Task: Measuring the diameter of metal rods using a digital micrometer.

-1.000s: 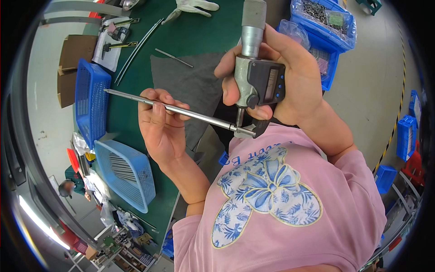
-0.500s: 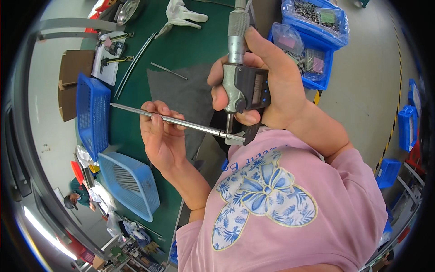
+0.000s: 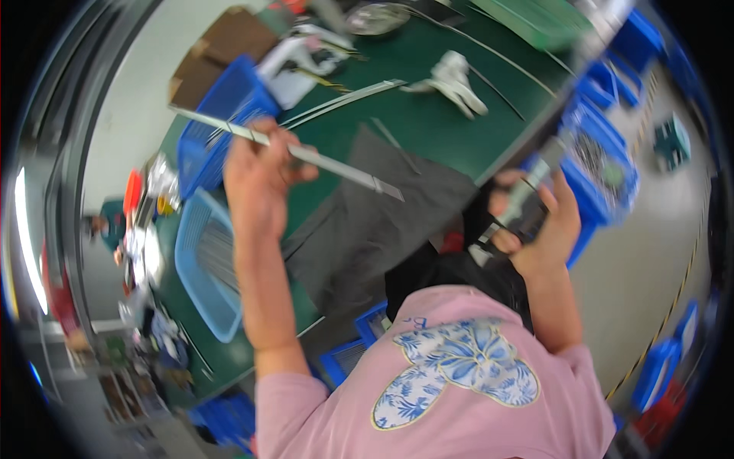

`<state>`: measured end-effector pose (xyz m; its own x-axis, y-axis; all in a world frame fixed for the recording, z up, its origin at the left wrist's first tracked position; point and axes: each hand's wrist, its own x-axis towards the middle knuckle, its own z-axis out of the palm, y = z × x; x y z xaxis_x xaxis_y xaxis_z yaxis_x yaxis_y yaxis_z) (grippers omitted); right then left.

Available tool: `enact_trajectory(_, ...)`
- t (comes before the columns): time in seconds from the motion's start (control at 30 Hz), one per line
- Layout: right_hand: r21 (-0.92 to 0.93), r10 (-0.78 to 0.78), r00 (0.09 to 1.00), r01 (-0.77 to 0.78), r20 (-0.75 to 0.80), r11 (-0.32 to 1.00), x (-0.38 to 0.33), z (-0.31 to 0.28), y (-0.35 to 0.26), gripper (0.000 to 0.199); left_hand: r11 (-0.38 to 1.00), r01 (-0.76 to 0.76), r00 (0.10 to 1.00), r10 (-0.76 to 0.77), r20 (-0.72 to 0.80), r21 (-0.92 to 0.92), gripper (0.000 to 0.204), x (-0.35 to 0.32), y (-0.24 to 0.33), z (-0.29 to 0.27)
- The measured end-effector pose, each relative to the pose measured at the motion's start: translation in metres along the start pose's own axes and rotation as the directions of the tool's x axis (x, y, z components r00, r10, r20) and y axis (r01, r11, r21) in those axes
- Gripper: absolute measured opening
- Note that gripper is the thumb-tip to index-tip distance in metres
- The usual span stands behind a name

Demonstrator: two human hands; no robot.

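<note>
My left hand [image 3: 256, 183] is closed around a long thin metal rod [image 3: 344, 168], which slants over the table from upper left to lower right. My right hand [image 3: 556, 233] grips a micrometer [image 3: 526, 193] with a dark display body, off the table's right edge. The rod's lower end and the micrometer are well apart. Under the rod lies a dark grey cloth [image 3: 382, 206], with a thin rod [image 3: 396, 147] at its upper edge. Motion smears both hands and what they hold.
On the green table [image 3: 336, 130], a light blue basket [image 3: 183, 256] holds several rods beside a darker blue basket [image 3: 197, 164]. A white glove [image 3: 455, 83] lies farther back. Blue bins [image 3: 631, 180] with metal parts stand to the right. A person [image 3: 113, 223] is at far left.
The rod has come out of the micrometer's jaws. My left hand has carried it up and left, while my right hand has moved right and away with the micrometer. The view has turned.
</note>
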<state>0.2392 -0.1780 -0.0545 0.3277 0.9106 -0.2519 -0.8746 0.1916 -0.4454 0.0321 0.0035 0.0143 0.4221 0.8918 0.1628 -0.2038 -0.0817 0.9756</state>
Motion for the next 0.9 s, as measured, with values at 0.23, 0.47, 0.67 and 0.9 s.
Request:
enact_trajectory(0.23, -0.212, -0.189, 0.947, 0.135, -0.26, 0.968, -0.014, -0.053, 0.007, 0.046, -0.008, -0.047, 0.818, 0.574, 0.043, 0.999, 0.013, 0.114, 0.044, -0.172)
enact_trajectory(0.47, -0.287, -0.42, 0.837, 0.331, -0.351, 0.899, -0.043, -0.086, -0.006, 0.047, -0.532, 0.24, 0.961, 0.013, -0.276, 0.812, 0.023, 0.163, -0.029, -0.27)
enact_trajectory(0.67, -0.339, -0.497, 0.764, 0.378, -0.411, 0.861, -0.042, -0.084, -0.008, 0.047, -0.425, 0.187, 0.89, -0.309, -0.336, 0.886, 0.022, 0.182, -0.022, -0.278)
enact_trajectory(0.9, -0.264, -0.428, 0.812, 0.345, -0.397, 0.901, -0.025, -0.083, 0.0, 0.045, -0.224, -0.249, 0.819, 0.471, 0.328, 0.942, 0.008, 0.166, -0.043, -0.194)
